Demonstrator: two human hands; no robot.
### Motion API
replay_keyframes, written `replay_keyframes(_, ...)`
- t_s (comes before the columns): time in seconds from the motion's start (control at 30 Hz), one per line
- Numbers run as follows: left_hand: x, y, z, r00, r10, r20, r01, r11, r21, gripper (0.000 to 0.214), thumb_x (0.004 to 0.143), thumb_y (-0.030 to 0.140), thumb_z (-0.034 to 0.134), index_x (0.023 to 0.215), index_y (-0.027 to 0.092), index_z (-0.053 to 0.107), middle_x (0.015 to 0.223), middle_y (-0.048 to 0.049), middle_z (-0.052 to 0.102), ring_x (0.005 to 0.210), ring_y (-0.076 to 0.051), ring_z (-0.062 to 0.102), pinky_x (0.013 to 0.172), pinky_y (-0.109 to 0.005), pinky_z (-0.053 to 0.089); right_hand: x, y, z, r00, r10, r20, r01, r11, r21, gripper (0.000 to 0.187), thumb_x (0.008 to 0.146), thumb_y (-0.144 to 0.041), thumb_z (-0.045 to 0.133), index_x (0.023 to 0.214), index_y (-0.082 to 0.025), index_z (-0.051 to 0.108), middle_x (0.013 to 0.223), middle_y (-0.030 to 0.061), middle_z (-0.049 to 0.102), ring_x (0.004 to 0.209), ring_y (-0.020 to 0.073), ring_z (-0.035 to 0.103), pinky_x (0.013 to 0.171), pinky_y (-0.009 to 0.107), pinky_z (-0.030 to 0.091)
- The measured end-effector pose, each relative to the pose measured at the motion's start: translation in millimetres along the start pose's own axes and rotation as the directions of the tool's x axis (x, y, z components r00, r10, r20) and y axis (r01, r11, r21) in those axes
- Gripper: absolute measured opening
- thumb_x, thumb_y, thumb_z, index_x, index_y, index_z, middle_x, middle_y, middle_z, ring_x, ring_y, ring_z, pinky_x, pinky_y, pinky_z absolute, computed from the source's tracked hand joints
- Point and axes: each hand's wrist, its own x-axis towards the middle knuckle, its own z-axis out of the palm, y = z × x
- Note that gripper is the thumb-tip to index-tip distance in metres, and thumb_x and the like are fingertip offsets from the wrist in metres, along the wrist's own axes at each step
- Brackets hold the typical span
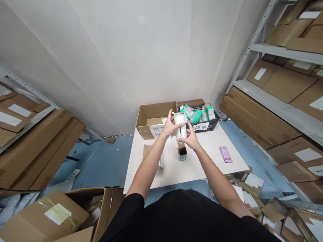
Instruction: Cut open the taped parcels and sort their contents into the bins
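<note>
Both my hands hold a white cylindrical bottle (180, 125) upright above a low white table (217, 158). My left hand (169, 126) wraps its upper left side. My right hand (191, 138) grips its lower right side. Directly below the bottle, a small open green carton (182, 152) stands on the table. A flat piece of cardboard (146, 151) lies by my left forearm.
An open cardboard box (151, 116) with a paper label and a black basket (211, 125) of green cartons stand at the table's far edge. A pink item (225, 154) lies to the right. Shelves with brown boxes line both sides. Loose cartons litter the blue floor.
</note>
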Motion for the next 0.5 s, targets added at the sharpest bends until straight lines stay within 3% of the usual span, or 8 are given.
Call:
replay_keyframes(0.13,2,-4,3.1,0.997,-0.048,0.059,0.051,0.997,-0.055,0.138,0.075,0.044,0.095,0.174,0.029,0.0,0.139,-0.0159,0.069,0.122,-0.028,0.07,0.109,-0.048,0.055,-1,4,-6,0.999,0.026,0.041,-0.027,0.999,0.03,0.141,0.067,-0.044,0.094,0.175,-0.037,0.004,0.127,0.0073,0.072,0.111,0.0292,0.073,0.099,0.048,0.06)
replay_keyframes(0.3,1,-12,5.9,0.998,-0.039,0.039,0.038,0.999,0.021,0.138,0.069,0.042,0.099,0.174,0.028,0.01,0.136,-0.0156,0.068,0.115,-0.027,0.072,0.105,-0.047,0.057,-3,17,-16,1.0,0.005,-0.002,-0.005,0.999,-0.045,0.144,0.063,-0.043,0.096,0.175,-0.034,0.006,0.125,0.0084,0.072,0.113,0.031,0.072,0.1,0.049,0.059)
replay_keyframes(0.4,1,-21,7.9,0.996,-0.035,0.083,0.031,0.998,0.052,0.117,0.072,0.043,0.095,0.168,0.023,0.031,0.134,-0.0157,0.07,0.114,-0.028,0.072,0.104,-0.048,0.056,-3,32,-24,1.0,0.026,0.016,-0.024,0.997,-0.079,0.138,0.065,-0.042,0.094,0.175,-0.034,0.011,0.127,0.0086,0.07,0.11,0.03,0.072,0.099,0.048,0.059)
replay_keyframes(0.5,2,-34,6.7,0.992,-0.039,0.124,0.018,0.987,0.161,0.091,0.068,0.038,0.095,0.147,0.018,0.057,0.134,-0.015,0.07,0.114,-0.028,0.07,0.104,-0.045,0.056,-5,55,-36,0.998,0.042,-0.035,-0.047,0.988,-0.15,0.137,0.061,-0.041,0.094,0.174,-0.034,0.017,0.128,0.0085,0.068,0.107,0.0292,0.071,0.095,0.047,0.06)
